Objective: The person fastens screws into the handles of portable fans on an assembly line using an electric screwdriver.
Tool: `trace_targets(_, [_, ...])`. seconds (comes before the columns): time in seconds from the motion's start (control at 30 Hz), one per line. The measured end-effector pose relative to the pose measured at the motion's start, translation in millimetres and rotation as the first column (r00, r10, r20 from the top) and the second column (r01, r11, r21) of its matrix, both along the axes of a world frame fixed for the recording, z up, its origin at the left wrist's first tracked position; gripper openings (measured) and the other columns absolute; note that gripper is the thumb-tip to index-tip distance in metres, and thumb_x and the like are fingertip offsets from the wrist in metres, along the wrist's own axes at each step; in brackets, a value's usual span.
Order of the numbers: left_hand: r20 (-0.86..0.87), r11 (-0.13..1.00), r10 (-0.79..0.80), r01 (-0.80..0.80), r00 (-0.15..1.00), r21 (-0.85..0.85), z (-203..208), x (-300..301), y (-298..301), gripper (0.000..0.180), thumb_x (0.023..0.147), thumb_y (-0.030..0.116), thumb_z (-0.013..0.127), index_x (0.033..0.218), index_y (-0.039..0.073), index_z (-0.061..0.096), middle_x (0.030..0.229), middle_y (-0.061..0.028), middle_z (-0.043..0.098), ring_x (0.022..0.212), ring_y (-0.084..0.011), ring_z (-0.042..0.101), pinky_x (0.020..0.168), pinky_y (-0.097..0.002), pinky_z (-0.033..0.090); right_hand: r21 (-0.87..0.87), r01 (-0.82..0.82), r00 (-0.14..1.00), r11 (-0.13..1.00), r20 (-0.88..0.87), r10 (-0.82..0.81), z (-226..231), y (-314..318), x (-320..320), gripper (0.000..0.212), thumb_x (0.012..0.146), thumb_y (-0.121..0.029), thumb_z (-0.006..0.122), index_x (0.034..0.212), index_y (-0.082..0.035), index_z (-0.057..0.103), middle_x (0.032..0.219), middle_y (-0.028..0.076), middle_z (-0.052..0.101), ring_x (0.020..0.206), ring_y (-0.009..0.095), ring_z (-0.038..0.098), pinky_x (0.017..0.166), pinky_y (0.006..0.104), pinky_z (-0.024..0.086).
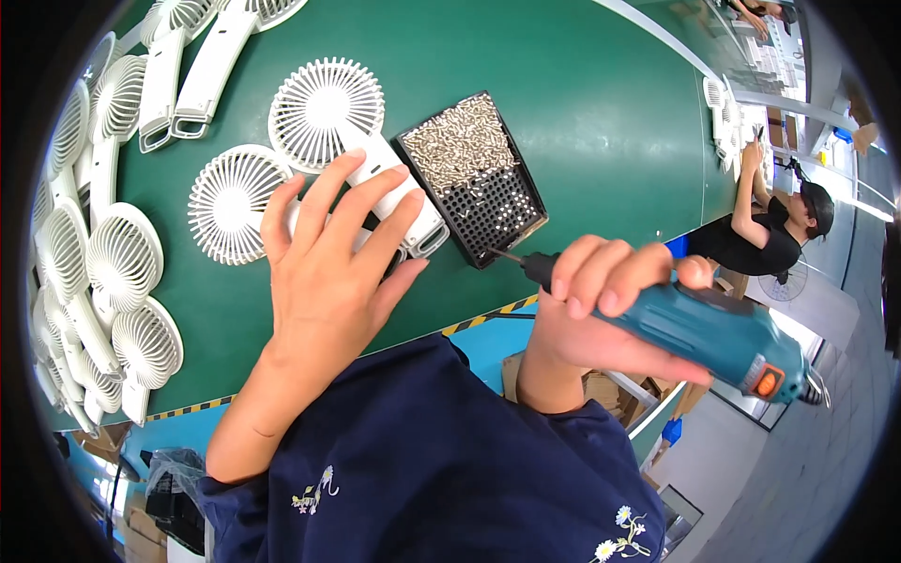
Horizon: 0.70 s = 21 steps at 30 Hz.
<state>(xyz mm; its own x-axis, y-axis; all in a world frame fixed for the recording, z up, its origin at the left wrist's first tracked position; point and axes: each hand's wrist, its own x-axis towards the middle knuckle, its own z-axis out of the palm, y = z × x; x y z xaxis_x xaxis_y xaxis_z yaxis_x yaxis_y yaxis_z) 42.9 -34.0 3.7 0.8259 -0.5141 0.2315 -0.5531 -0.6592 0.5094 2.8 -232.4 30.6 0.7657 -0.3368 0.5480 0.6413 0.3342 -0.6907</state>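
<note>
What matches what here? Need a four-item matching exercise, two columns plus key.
Things:
1. left hand
2. right hand
3. power screwdriver
4. tray

Places, colours, states:
A. teal, with an orange switch
B. wrapped around a tool
C. black, screws heaped at its far end
D. fingers spread over white fans

Pairs: 1-D, 2-B, 3-A, 4-C

Head-worn fisheye view, from above; facing down, near the green table (610, 150)

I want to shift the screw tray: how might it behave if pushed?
The black tray would probably slide rather than tip, since it looks low and broad. Its loose screws, heaped at the far end, could spill if it tilts.
</note>
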Motion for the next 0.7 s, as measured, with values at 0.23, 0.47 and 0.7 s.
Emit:
trace_targets(0.23, [0.021, 1.0, 0.0, 0.0, 1.0, -0.011, -2, 0, -1, 0.052, 0.064, 0.017, 0.082, 0.114, 0.014, 0.068, 0.128, -0.0019, 0.059, 0.128, -0.0271, 0.047, 0.108, -0.0469, 0.027, 0.0, 0.028, 0.999, 1.0, -0.041, -0.028, -12, 0, -7, 0.09, 0.08, -0.085, 0.036, 0.123, -0.006, 0.042, 0.07, 0.011, 0.054, 0.049, 0.021, 0.053, 0.045, 0.0348, 0.044])
trace_targets(0.47, [0.009, 0.995, -0.036, 0.037, 0.999, -0.098, 7, -2, 0, 0.052, 0.063, 0.02, 0.082, 0.112, 0.014, 0.069, 0.121, -0.0027, 0.06, 0.123, -0.0293, 0.049, 0.106, -0.0486, 0.028, 0.113, 0.039, 0.998, 0.993, -0.045, -0.034, 7, 4, -10, 0.087, 0.081, -0.084, 0.036, 0.124, -0.009, 0.042, 0.07, 0.008, 0.052, 0.046, 0.019, 0.048, 0.042, 0.0329, 0.042])
trace_targets(0.7, [-0.017, 0.896, -0.2, 0.176, 0.98, -0.408, 1, -11, -13, 0.036, 0.056, 0.015, 0.085, 0.089, 0.013, 0.072, 0.082, 0.0016, 0.054, 0.084, -0.0203, 0.053, 0.087, -0.0423, 0.035, 0.125, -0.115, 0.992, 0.985, -0.041, 0.121, 33, 17, -5, 0.07, 0.091, -0.071, 0.042, 0.122, -0.008, 0.044, 0.073, 0.004, 0.049, 0.048, 0.014, 0.046, 0.043, 0.0295, 0.042])
